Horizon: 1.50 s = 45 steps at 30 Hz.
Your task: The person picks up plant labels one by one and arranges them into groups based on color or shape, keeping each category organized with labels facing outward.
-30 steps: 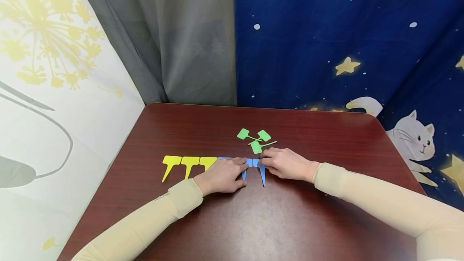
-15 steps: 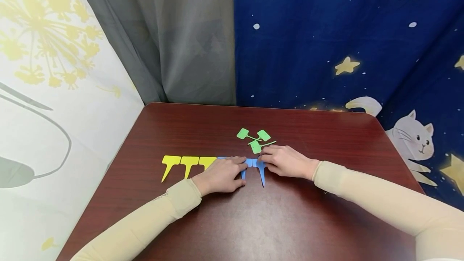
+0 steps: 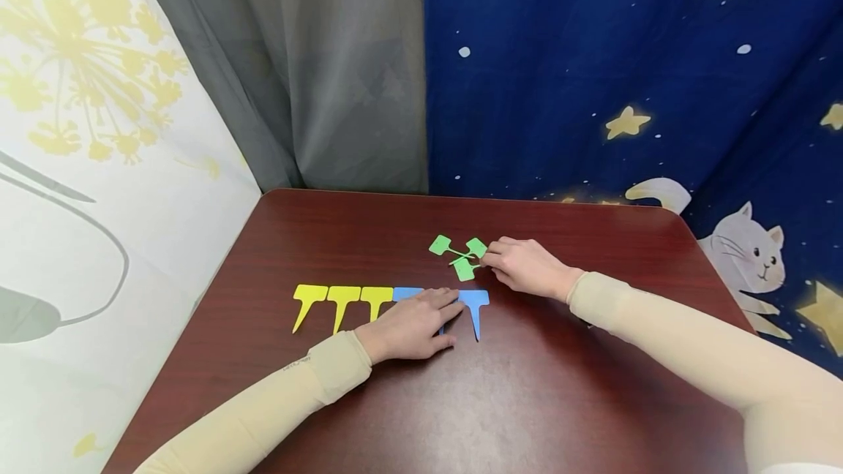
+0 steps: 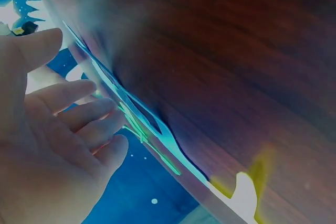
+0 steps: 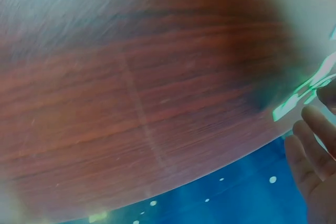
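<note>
Head view: the left hand (image 3: 411,324) lay over the middle of a row of T-shaped tags, fingers fairly straight and not curled round anything. Under it and to both sides were blue tags (image 3: 476,301); the head of 1 showed just left of the fingers, a stem poked out between fingers and thumb, and the rightmost tag sat just past the fingertips, stem toward the person. 3 yellow tags (image 3: 344,294) continued the row to the left, heads side by side, the nearest just beyond the wrist side of that hand. The right hand (image 3: 527,267) was farther up the table (image 3: 514,401), fingers bent down at the right side of 3 green tags (image 3: 465,270). Those lay in a loose pile, stems crossing, and the lower tag's stem ran under the fingertips. Couldn't tell whether the fingers pinched it. Behind: a grey curtain (image 3: 356,79) and a blue curtain (image 3: 560,57) with stars.

Left wrist view: left palm and fingers filled the left side, thumb apart from the slightly bent fingers. Blue tags ran slantwise just beyond the fingertips, green past them, yellow at lower right.

Right wrist view: mostly wood grain. Right fingers came in at the right edge, gently bent, green tags right by the tips; contact unclear, partly cut off.
</note>
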### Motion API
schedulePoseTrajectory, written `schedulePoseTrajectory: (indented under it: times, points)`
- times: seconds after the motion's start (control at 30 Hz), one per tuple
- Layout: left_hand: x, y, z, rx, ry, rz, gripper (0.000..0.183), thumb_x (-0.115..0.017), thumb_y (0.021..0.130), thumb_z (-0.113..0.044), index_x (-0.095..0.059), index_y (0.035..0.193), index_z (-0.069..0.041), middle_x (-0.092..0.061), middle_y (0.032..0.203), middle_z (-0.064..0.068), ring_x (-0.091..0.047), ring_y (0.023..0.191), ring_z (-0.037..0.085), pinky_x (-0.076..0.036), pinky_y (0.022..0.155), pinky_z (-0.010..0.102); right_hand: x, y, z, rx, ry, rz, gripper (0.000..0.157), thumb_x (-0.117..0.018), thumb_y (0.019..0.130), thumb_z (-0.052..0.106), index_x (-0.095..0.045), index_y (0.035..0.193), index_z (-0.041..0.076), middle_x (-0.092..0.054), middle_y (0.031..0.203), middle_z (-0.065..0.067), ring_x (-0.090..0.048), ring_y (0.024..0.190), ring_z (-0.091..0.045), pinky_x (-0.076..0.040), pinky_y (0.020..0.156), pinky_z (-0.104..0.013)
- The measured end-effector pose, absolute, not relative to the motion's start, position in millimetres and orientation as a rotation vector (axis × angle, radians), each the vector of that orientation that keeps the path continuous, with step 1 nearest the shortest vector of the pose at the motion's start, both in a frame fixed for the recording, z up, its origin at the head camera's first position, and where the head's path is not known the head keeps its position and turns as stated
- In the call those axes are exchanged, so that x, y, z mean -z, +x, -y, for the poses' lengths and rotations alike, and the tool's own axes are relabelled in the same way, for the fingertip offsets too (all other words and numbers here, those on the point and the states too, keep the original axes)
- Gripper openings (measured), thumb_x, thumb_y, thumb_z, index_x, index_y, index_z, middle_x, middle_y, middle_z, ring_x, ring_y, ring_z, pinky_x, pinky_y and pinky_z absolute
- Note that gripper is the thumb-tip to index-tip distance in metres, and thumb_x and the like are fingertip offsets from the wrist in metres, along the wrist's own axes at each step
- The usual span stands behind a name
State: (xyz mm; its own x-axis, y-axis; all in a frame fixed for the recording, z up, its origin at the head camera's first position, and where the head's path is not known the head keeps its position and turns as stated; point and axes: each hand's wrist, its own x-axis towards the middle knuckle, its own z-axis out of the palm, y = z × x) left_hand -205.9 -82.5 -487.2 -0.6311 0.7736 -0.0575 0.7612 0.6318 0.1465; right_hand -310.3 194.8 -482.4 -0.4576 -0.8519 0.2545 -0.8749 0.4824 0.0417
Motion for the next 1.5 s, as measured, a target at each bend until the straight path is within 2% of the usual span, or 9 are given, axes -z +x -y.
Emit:
schedulePoseTrajectory:
  times: [0.17,0.4,0.83,1.1,1.33,1.5]
  points:
    - [488,-206,81,-0.151,1.315,-2.670,0.071,-0.048,0.103,-0.052,-0.033,0.158,-0.010,-0.025,0.164,0.011,-0.023,0.151,0.025,-0.021,0.120,0.046,489,-320,-199,-0.021,1.484,2.429,0.023,-0.070,0.085,0.004,-0.073,0.105,0.016,-0.066,0.095,0.003,-0.060,0.090,-0.018,-0.056,0.069,-0.034]
    - [492,-205,78,-0.154,1.287,-2.608,0.077,-0.037,0.104,-0.060,-0.020,0.162,-0.011,-0.013,0.168,0.007,-0.011,0.154,0.023,-0.016,0.121,0.047,491,-322,-195,0.166,1.518,2.351,0.022,-0.069,0.084,0.003,-0.070,0.102,0.015,-0.068,0.096,0.001,-0.060,0.091,-0.020,-0.053,0.066,-0.035]
    - [497,-206,74,-0.088,1.287,-2.610,0.080,-0.034,0.103,-0.063,-0.020,0.162,-0.010,-0.012,0.168,0.005,-0.010,0.154,0.022,-0.014,0.122,0.047,495,-322,-194,0.228,1.529,2.305,0.017,-0.073,0.085,0.004,-0.069,0.098,0.014,-0.067,0.090,-0.001,-0.059,0.082,-0.021,-0.052,0.063,-0.035]
    - [497,-205,74,-0.050,1.285,-2.613,0.082,-0.033,0.102,-0.065,-0.019,0.162,-0.011,-0.010,0.169,0.004,-0.007,0.154,0.021,-0.012,0.122,0.047,481,-322,-194,0.246,1.521,2.293,0.018,-0.070,0.085,0.005,-0.067,0.100,0.014,-0.058,0.086,-0.002,-0.054,0.075,-0.021,-0.049,0.058,-0.033]
    - [498,-205,75,-0.049,1.289,-2.607,0.082,-0.035,0.102,-0.064,-0.019,0.162,-0.010,-0.011,0.168,0.005,-0.007,0.154,0.022,-0.012,0.122,0.046,465,-316,-193,-0.008,1.472,2.434,0.018,-0.071,0.089,0.006,-0.073,0.106,0.012,-0.050,0.089,0.000,-0.047,0.077,-0.016,-0.047,0.055,-0.026]
    - [498,-206,73,-0.043,1.287,-2.597,0.083,-0.038,0.101,-0.064,-0.019,0.162,-0.011,-0.010,0.169,0.005,-0.006,0.154,0.022,-0.012,0.122,0.046,457,-311,-193,-0.203,1.422,2.460,0.011,-0.072,0.091,0.005,-0.076,0.100,0.010,-0.049,0.089,0.002,-0.047,0.079,-0.013,-0.048,0.060,-0.026]
